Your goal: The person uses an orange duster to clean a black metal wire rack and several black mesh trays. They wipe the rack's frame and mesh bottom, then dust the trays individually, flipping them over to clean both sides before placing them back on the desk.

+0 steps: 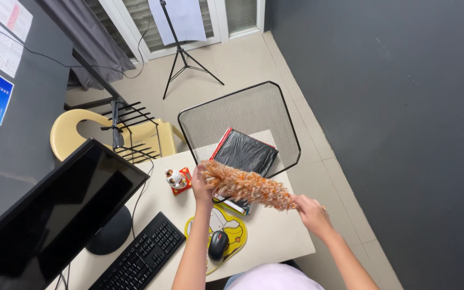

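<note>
A fluffy orange feather duster (248, 186) stretches across the air above the desk's far right corner. My right hand (311, 210) grips its handle end at the right. My left hand (201, 181) touches and pinches the fluffy tip at the left. Below the duster lies a stack of books or folders (236, 205) on the white desk (275, 236). A small toy figure on a red base (178, 179) stands just left of my left hand.
A black mouse (218, 245) sits on a yellow mouse pad (237, 234). A black keyboard (140, 254) and a dark monitor (55, 209) fill the desk's left. Beyond the desk stand a black mesh bin (237, 115) with a black bag inside, a yellow chair (76, 131) and a tripod (185, 59).
</note>
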